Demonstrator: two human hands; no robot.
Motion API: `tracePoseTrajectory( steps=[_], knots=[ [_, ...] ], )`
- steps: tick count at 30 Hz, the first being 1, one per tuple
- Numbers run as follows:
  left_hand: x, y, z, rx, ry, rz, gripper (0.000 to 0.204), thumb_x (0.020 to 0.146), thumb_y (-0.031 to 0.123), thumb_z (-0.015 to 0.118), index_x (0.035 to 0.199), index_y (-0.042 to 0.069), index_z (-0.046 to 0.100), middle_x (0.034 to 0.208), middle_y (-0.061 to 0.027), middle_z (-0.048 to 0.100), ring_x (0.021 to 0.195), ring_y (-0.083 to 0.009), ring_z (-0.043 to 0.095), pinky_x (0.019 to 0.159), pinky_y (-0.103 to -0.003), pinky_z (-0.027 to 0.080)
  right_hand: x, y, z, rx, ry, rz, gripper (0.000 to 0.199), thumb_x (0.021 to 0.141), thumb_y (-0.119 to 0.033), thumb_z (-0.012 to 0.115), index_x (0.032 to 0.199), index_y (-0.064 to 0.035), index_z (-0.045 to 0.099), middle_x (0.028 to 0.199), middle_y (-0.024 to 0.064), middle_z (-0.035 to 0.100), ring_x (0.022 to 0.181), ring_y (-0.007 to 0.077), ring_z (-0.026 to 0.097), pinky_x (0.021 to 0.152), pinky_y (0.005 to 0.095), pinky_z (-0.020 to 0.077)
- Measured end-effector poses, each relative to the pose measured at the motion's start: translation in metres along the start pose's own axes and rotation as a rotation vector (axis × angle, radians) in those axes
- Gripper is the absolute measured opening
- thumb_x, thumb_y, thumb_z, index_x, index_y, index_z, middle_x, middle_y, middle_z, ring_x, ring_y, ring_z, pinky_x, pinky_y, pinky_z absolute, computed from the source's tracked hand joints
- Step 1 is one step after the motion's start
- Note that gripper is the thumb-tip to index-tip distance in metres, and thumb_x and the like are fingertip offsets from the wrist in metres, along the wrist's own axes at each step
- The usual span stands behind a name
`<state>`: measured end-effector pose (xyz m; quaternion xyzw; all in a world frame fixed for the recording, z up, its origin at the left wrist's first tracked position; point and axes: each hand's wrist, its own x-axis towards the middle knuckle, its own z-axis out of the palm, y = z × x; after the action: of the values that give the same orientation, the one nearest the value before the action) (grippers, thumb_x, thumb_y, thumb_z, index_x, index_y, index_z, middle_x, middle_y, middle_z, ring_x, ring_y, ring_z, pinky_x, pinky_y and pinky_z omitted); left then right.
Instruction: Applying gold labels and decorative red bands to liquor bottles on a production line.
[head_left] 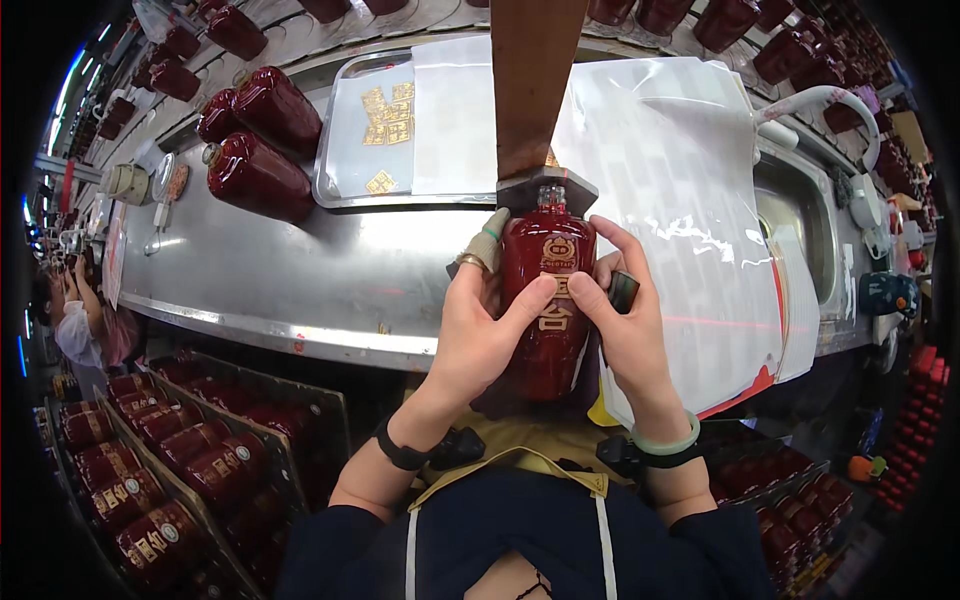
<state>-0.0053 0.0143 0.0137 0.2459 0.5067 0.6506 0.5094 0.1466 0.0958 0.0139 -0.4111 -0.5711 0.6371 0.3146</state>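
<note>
Between my two hands is a dark red glass bottle [549, 340] with gold lettering and a gold emblem, its clear neck pointing away from me. My left hand [487, 305] grips its left side, the thumb lying on the gold lettering. My right hand [625, 305] closes on the other side, its thumb pressed on the same lettering. A pale finger cover [486, 248] sits on a left finger. The bottle's neck end lies against a dark angled block [520, 192] at the foot of a brown upright board [533, 80].
Plain red bottles [262, 180] stand at the left. A tray [328, 180] holds gold character stickers [388, 115] on its sheet. White sheets [670, 200] cover the right side beside a metal sink [800, 215]. Crates of lettered bottles [215, 470] sit below the steel table [270, 290].
</note>
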Motion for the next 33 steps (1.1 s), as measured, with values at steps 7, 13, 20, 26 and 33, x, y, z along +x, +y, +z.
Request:
tracePoseTrajectory(
  steps=[7,13,20,26,33],
  knots=[
    [0.0,-0.002,0.002,0.059,0.01,0.035,0.084,0.096,0.007,0.077,0.163,-0.009,0.028,0.148,-0.0183,0.056,0.132,-0.0209,0.06,0.111,-0.036,0.052,0.016,-0.01,0.003,0.071,0.037,0.088,0.045,0.099,-0.023,0.08,0.133,-0.0017,0.06,0.085,-0.0075,0.041,0.075,0.0014,0.041,0.067,0.0196,0.0355],
    [0.002,-0.005,0.001,0.106,0.019,0.052,0.085,0.095,0.008,0.079,0.162,-0.009,0.029,0.146,-0.0187,0.057,0.13,-0.0207,0.061,0.109,-0.036,0.053,0.022,-0.008,0.008,0.028,0.052,0.042,0.042,0.1,-0.022,0.08,0.128,0.0002,0.059,0.085,-0.0078,0.041,0.074,0.0011,0.039,0.063,0.019,0.0343],
    [0.003,-0.004,0.003,0.112,0.022,0.036,0.085,0.095,0.007,0.078,0.162,-0.009,0.028,0.145,-0.0189,0.057,0.13,-0.0212,0.061,0.109,-0.037,0.053,0.022,-0.009,0.007,0.06,0.047,0.074,0.044,0.099,-0.023,0.081,0.129,0.0003,0.06,0.085,-0.0081,0.041,0.074,0.0007,0.038,0.063,0.0182,0.0335],
    [0.0,-0.002,0.005,0.059,0.017,0.04,0.084,0.096,0.006,0.077,0.162,-0.008,0.028,0.145,-0.0191,0.057,0.129,-0.0214,0.062,0.108,-0.037,0.054,0.023,-0.01,0.009,0.019,0.047,0.058,0.046,0.097,-0.025,0.083,0.129,0.0001,0.06,0.085,-0.0085,0.041,0.074,0.0009,0.037,0.064,0.0177,0.0321],
    [0.001,-0.004,0.004,0.105,0.029,0.05,0.084,0.095,0.007,0.077,0.162,-0.009,0.028,0.144,-0.0191,0.058,0.129,-0.0214,0.062,0.107,-0.036,0.055,0.025,-0.01,0.007,0.036,0.029,0.054,0.043,0.097,-0.023,0.083,0.126,-0.0006,0.061,0.084,-0.0086,0.041,0.074,0.0011,0.036,0.063,0.0183,0.0318]
  ],
)
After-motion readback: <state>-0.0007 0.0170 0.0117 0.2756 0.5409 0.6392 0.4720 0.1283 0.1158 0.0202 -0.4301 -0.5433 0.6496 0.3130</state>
